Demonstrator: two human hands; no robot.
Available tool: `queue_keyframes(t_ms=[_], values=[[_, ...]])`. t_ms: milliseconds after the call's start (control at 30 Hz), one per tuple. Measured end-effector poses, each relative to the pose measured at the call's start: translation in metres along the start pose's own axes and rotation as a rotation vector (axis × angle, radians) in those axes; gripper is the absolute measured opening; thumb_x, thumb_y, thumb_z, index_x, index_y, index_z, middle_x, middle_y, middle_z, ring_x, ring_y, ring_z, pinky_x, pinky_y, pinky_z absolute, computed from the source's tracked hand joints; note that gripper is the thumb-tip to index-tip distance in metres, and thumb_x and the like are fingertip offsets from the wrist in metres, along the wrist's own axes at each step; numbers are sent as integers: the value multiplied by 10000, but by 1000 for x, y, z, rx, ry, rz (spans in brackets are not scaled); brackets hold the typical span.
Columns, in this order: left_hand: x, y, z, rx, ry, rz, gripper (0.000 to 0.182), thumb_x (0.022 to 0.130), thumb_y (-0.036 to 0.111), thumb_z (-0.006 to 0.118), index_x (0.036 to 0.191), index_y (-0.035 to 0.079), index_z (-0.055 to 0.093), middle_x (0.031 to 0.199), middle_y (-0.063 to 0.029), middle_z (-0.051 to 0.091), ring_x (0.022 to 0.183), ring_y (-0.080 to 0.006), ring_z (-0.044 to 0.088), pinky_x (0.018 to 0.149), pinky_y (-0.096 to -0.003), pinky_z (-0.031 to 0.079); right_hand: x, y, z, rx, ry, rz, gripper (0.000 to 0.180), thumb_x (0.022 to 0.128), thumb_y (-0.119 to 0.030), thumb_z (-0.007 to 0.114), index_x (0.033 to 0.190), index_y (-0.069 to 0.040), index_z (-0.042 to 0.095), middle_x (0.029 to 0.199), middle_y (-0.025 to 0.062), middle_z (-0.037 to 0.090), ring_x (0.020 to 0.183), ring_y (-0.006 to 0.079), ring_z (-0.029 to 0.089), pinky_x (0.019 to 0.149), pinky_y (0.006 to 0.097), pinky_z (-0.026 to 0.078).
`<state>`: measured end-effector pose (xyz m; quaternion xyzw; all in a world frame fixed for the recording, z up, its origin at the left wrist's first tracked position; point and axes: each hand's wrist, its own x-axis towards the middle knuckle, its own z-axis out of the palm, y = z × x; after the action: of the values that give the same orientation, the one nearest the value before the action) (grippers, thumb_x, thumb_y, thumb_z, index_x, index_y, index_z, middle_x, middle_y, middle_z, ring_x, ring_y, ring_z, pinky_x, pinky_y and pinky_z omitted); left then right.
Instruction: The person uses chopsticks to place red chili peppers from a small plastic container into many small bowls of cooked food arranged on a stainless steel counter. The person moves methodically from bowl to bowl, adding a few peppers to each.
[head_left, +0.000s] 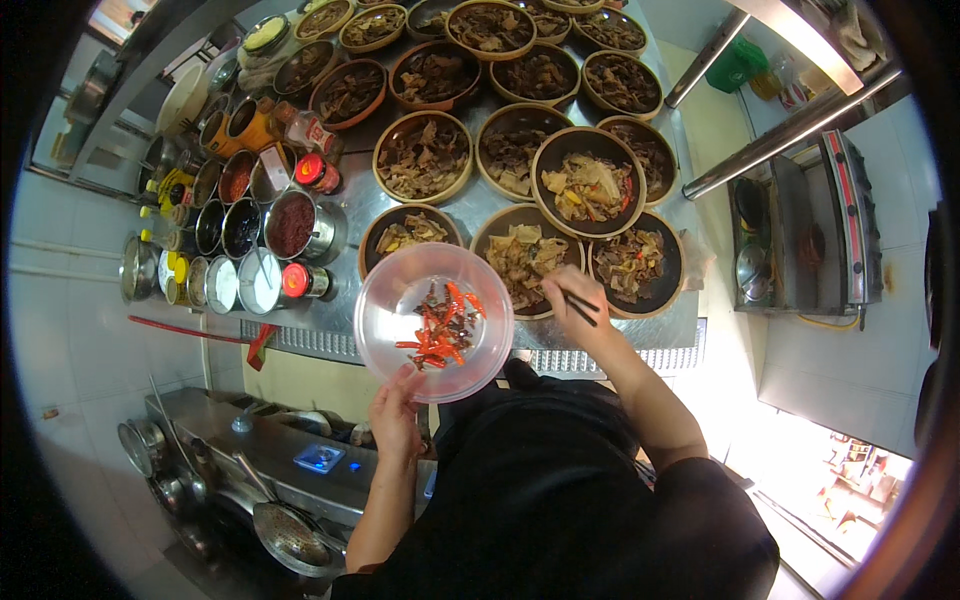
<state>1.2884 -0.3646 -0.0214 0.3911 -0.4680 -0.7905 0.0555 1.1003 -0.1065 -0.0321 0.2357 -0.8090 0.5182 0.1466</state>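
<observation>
My left hand (396, 409) grips the near rim of a round translucent plastic bowl (433, 322), held over the table's near edge. Red chilies and dark spices (442, 330) lie in that bowl. In my right hand (576, 304) is a pair of dark chopsticks (582, 307); their tips are hidden. The hand is at the near right rim of a brown clay bowl (525, 259) of sliced food. Another clay bowl with chili pieces (589, 185) rests tilted on the rims of its neighbours. To the right stands a clay bowl of meat slices (637, 262), and one more (409, 229) is partly behind the plastic bowl.
Several filled clay bowls (424, 154) cover the steel table (345, 225) further back. At the left are metal pots of seasonings (292, 225), red-lidded jars (316, 172) and bottles. A steel post (709, 60) stands at the right. A stove counter with a strainer (292, 536) is at lower left.
</observation>
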Motion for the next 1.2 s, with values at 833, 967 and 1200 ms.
queue_keyframes(t_ms=[833,967,1200], values=[[63,54,-17,19,-148,-70,342,952,127,523,1193,-115,535,1188,-204,617,1073,-295,626,946,-409,507,-19,-30,-19,-163,159,184,13,852,44,639,842,40,630,778,166,623,708,318,616,657,356,494],[74,60,-14,29,-187,-51,337,963,116,493,1207,-114,515,1210,-211,606,1086,-305,622,947,-422,512,-20,-35,-4,-56,-35,81,77,819,97,656,845,41,609,789,160,608,664,311,586,620,346,477],[76,65,-10,23,-202,-44,312,938,74,486,1199,-94,506,1236,-215,601,1079,-313,629,907,-418,532,-31,-42,-17,-281,230,186,38,861,8,640,832,31,634,782,182,615,700,347,607,648,362,493]])
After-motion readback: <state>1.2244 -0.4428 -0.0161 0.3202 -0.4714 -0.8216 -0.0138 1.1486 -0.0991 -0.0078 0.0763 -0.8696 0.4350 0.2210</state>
